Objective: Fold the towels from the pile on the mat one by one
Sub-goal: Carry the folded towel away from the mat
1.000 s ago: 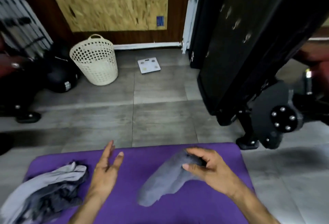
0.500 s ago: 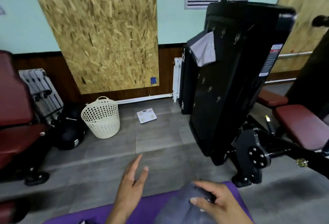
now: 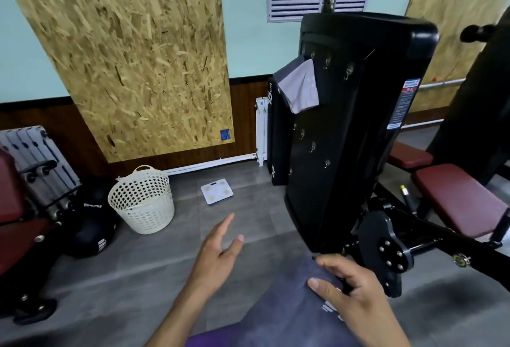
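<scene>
Right hand (image 3: 356, 294) gripping grey towel (image 3: 289, 310), basket (image 3: 143, 203) beyond

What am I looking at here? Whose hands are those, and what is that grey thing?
The camera sits on a person's head, looking forward and down, so you see that person's own two hands. The right hand pinches a grey towel by its top edge. The left hand is open and holds nothing. At the very bottom peeks a purple mat. Behind, on the floor, stand a white basket and a big black gym machine with a pale cloth hanging on it.
</scene>
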Available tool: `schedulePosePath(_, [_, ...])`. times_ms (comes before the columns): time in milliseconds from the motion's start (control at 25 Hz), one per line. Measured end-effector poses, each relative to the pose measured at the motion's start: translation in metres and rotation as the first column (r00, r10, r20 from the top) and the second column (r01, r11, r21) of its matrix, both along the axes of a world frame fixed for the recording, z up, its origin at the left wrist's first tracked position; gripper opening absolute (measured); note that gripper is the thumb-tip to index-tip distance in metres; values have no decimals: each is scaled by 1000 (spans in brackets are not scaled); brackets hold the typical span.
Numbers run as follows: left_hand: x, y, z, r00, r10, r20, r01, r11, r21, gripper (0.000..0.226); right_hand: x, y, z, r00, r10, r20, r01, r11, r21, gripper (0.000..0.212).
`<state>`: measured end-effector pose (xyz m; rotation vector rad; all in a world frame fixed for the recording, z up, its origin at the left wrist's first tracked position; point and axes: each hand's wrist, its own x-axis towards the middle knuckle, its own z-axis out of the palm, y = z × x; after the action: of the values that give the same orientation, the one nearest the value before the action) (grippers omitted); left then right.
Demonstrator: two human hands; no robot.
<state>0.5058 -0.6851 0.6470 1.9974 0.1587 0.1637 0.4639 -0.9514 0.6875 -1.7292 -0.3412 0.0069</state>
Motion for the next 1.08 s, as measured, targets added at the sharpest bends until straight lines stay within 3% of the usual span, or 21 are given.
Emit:
schedulePosePath(120, [63, -24, -1, 1000, 23, -12, -23, 1000, -7, 51, 53, -19, 0, 1000, -5, 21, 5, 1000, -7, 38])
schedulePosePath(200, [103, -33, -4, 998, 53, -33, -54, 998, -33, 51, 90, -31, 2, 1000, 28, -5, -27, 1000, 11, 20])
schedulePosePath(320, [153, -41, -5, 997, 39, -61, -42, 998, -42, 49, 144, -46, 5, 997, 64, -36, -64, 998, -1, 30])
schedulePosePath(440, [210, -39, -1, 997, 16, -73, -17, 1000, -14, 49, 200, -48, 13, 996, 93, -14, -94, 995, -46, 13])
schedulePosePath(560, [282, -27, 4, 999, -14, -43, 14, 1000, -8, 51, 266, -40, 18, 998, 53, -21, -55, 995, -80, 13])
schedulePosePath(720, [422, 10, 7, 997, -77, 13, 77, 997, -5, 58, 387, -16, 13, 996, 29, -81, -37, 995, -91, 18])
schedulePosePath(800, [492, 25, 19, 989, -132, 72, 135, 990, -40, 64, 445, 5, 15, 997, -18, -73, 11, 996, -92, 15])
schedulePosePath(1080, [655, 23, 38, 948, -299, 106, 307, 949, -69, 34, 608, 51, 30, 953, -298, -57, 298, 954, -6, 27])
